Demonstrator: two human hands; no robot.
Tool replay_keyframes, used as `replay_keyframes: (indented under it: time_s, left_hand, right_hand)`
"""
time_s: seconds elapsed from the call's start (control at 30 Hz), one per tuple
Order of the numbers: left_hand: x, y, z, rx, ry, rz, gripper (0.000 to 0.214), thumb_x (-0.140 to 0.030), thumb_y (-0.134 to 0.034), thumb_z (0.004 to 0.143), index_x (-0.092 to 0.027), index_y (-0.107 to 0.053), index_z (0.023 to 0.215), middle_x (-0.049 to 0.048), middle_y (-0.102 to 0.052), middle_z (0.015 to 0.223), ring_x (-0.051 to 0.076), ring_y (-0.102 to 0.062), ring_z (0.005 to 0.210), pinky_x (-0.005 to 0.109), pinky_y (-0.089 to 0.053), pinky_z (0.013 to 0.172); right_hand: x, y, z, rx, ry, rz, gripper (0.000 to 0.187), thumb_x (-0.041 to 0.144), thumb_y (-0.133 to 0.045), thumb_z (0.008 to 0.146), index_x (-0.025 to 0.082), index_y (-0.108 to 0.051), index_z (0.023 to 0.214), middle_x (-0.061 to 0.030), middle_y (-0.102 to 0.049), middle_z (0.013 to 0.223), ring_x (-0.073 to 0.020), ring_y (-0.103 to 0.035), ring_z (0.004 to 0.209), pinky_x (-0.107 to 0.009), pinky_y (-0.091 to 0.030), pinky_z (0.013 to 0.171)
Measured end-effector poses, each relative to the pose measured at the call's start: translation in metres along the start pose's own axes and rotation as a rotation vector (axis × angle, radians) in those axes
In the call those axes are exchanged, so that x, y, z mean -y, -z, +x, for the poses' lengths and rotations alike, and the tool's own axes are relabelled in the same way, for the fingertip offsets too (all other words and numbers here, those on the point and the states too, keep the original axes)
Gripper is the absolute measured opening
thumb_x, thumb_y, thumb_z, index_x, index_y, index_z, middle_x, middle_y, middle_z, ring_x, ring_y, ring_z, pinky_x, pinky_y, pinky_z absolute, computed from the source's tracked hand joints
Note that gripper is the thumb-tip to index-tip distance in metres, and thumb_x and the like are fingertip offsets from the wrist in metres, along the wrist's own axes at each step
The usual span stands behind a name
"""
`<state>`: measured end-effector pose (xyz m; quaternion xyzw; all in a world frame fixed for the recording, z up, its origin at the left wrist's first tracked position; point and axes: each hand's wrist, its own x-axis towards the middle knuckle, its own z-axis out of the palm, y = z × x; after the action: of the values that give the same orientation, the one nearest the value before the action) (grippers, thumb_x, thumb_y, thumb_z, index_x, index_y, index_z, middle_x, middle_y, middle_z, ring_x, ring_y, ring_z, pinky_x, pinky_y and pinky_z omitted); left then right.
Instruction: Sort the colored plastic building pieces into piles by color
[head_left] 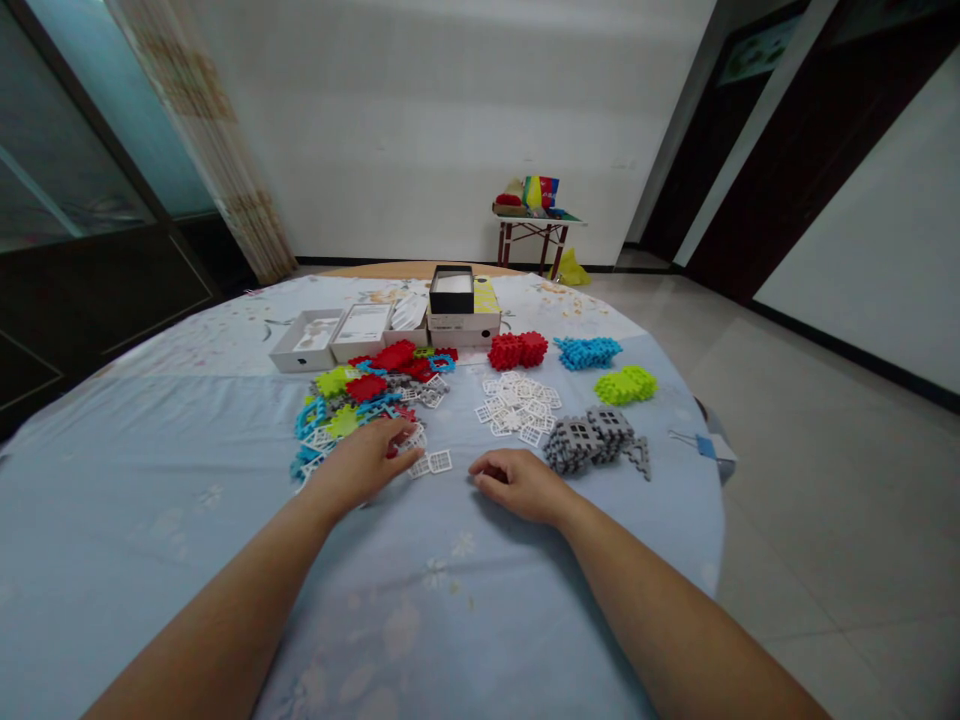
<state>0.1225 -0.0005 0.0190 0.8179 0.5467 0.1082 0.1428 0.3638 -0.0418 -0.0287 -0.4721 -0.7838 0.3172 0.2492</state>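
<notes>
My left hand (367,462) lies spread on the mixed pile (360,405), fingers on loose pieces; my right hand (519,484) rests curled and holding nothing on the worktop (150,520), beside sorted grey tiles (592,440).

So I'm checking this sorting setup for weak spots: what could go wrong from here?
The left hand rests on the edge of the mixed pile; a sweep could scatter the white window pieces lying beside it. The grey stack sits near the table edge and might get knocked off. The right hand could also nudge the sorted white pile back into disorder.
</notes>
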Motion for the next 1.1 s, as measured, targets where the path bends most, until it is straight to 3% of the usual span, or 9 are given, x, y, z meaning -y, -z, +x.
replay_keyframes:
  time_s: [0.17,0.33,0.47,0.57,0.67,0.87,0.97,1.1]
  left_hand:
    - [-0.009,0.006,0.004,-0.011,0.058,-0.130,0.053,-0.056,-0.044,0.075,-0.019,-0.059,0.110,0.0059,-0.066,0.092,0.019,-0.058,0.076,0.029,-0.042,0.070]
    - [-0.035,-0.005,0.032,-0.003,0.011,-0.149,0.050,-0.056,-0.049,0.072,-0.021,-0.062,0.104,0.0053,-0.067,0.087,0.019,-0.059,0.073,0.028,-0.042,0.065]
    - [-0.063,-0.013,0.062,-0.136,-0.043,-0.289,0.054,-0.054,-0.050,0.073,-0.019,-0.057,0.113,0.0065,-0.067,0.091,0.017,-0.058,0.072,0.028,-0.043,0.067]
    - [-0.072,-0.014,0.073,-0.241,-0.066,-0.409,0.058,-0.052,-0.050,0.075,-0.017,-0.051,0.120,0.0066,-0.067,0.094,0.015,-0.058,0.073,0.027,-0.044,0.070]
    - [-0.063,-0.011,0.068,-0.271,-0.080,-0.394,0.050,-0.050,-0.049,0.076,-0.017,-0.058,0.112,0.0066,-0.067,0.093,0.015,-0.058,0.072,0.027,-0.045,0.070]
    - [-0.016,-0.004,0.032,-0.290,0.015,-0.296,0.039,-0.045,-0.046,0.077,-0.017,-0.065,0.098,0.0047,-0.068,0.084,0.017,-0.060,0.072,0.028,-0.045,0.067]
    - [0.001,-0.004,0.016,-0.235,0.021,-0.268,0.040,-0.046,-0.045,0.077,-0.018,-0.065,0.097,0.0049,-0.068,0.085,0.017,-0.060,0.074,0.028,-0.045,0.068]
    - [0.005,-0.009,0.002,-0.157,-0.076,-0.156,0.037,-0.045,-0.046,0.078,-0.019,-0.066,0.095,0.0065,-0.067,0.091,0.018,-0.059,0.081,0.030,-0.043,0.075]
  right_hand:
    - [0.002,0.000,0.002,0.006,-0.011,0.002,0.021,0.026,-0.051,0.079,0.017,-0.065,0.092,-0.0003,-0.063,0.071,-0.0103,-0.053,0.063,-0.020,-0.036,0.058]
    - [0.004,0.001,0.002,-0.001,-0.020,0.020,0.020,0.024,-0.051,0.079,0.017,-0.065,0.092,-0.0005,-0.062,0.071,-0.0102,-0.052,0.062,-0.020,-0.035,0.057]
    - [0.003,0.000,0.000,0.008,-0.017,0.051,0.020,0.024,-0.050,0.079,0.016,-0.065,0.092,-0.0003,-0.061,0.069,-0.0098,-0.051,0.060,-0.020,-0.035,0.056]
    - [0.000,-0.001,-0.001,0.021,-0.022,0.084,0.021,0.025,-0.050,0.080,0.016,-0.064,0.093,-0.0001,-0.061,0.069,-0.0096,-0.050,0.059,-0.020,-0.035,0.055]
    - [-0.003,-0.002,-0.001,0.025,-0.030,0.081,0.023,0.027,-0.049,0.081,0.016,-0.063,0.095,-0.0006,-0.061,0.070,-0.0102,-0.050,0.059,-0.020,-0.036,0.055]
    - [0.000,-0.001,0.001,0.003,-0.033,0.023,0.022,0.026,-0.051,0.079,0.017,-0.065,0.093,-0.0013,-0.063,0.072,-0.0115,-0.053,0.063,-0.022,-0.038,0.058]
    - [0.003,0.000,0.001,0.005,-0.028,0.018,0.022,0.026,-0.051,0.079,0.017,-0.066,0.092,-0.0020,-0.064,0.075,-0.0122,-0.054,0.066,-0.022,-0.039,0.061]
    - [0.003,0.000,0.001,0.003,-0.018,0.022,0.023,0.027,-0.050,0.079,0.017,-0.066,0.092,-0.0026,-0.066,0.079,-0.0127,-0.056,0.068,-0.023,-0.040,0.063]
